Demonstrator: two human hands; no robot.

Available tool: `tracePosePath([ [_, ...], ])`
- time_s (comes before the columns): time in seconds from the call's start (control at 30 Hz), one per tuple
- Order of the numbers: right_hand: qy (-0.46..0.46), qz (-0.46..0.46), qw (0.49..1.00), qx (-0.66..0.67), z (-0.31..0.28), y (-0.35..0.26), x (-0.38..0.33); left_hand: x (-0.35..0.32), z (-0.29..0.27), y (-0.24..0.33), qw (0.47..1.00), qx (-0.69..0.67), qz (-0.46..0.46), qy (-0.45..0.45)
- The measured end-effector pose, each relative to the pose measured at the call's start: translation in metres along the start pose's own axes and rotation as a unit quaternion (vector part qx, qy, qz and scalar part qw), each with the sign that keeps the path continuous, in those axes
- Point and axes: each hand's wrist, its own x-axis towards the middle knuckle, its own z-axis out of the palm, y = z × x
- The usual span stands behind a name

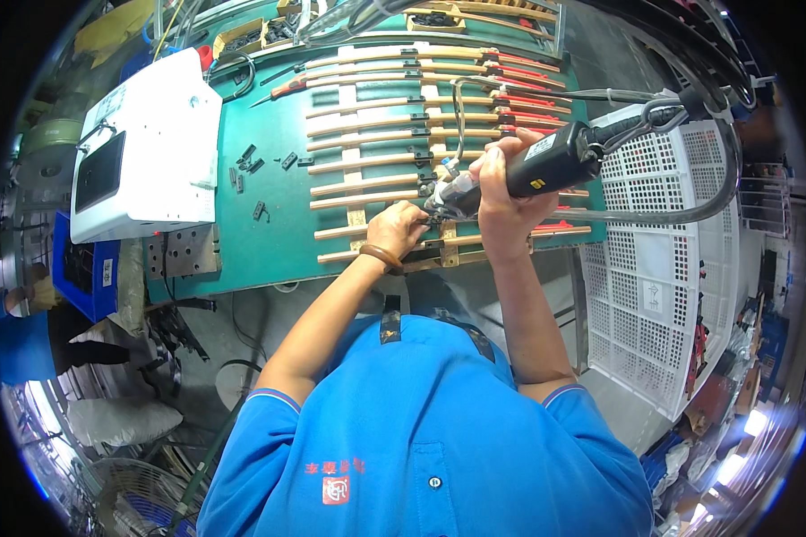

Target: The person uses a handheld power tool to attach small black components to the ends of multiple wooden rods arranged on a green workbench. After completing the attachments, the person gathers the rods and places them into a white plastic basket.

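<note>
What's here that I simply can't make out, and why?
All in the head view:
- Black tool: its tip is too small and crowded to tell, beside the left grip.
- Right grip: fingers partly hidden by the tool it holds.
- Loose black parts: too small for detail.
- Overhead cables: cut off by the top edge.

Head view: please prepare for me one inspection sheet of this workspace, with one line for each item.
Surface: green table, partly covered.
Work things: row of wooden sticks with black blocks; black power tool.
Clutter: loose black pieces, orange-handled screwdriver.
Hands: right hand grips the tool; left hand near its tip, hold unclear.
Cables: dark cables at the tool's rear; grey hose curving at right.
Surroundings: white machine and blue bin at left, white crate at right.
</note>
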Motion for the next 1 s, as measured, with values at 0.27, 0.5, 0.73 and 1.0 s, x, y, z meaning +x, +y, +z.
tracePosePath([
  [0.27,0.009,-0.011,1.0,0.003,0.005,0.005,-0.008,0.001,-0.001,0.0,1.0,0.019,-0.006,-0.011],
  [0.5,-0.008,-0.03,0.999,-0.025,0.007,0.0,-0.009,0.001,-0.006,0.007,1.0,0.011,-0.017,-0.012],
  [0.73,-0.02,-0.033,0.999,-0.013,0.004,0.003,-0.012,0.0,-0.008,0.007,1.0,0.019,-0.005,-0.011],
  [1.0,-0.008,-0.042,0.999,-0.015,0.007,0.007,-0.016,0.0,-0.006,0.005,1.0,0.023,0.003,-0.003],
])
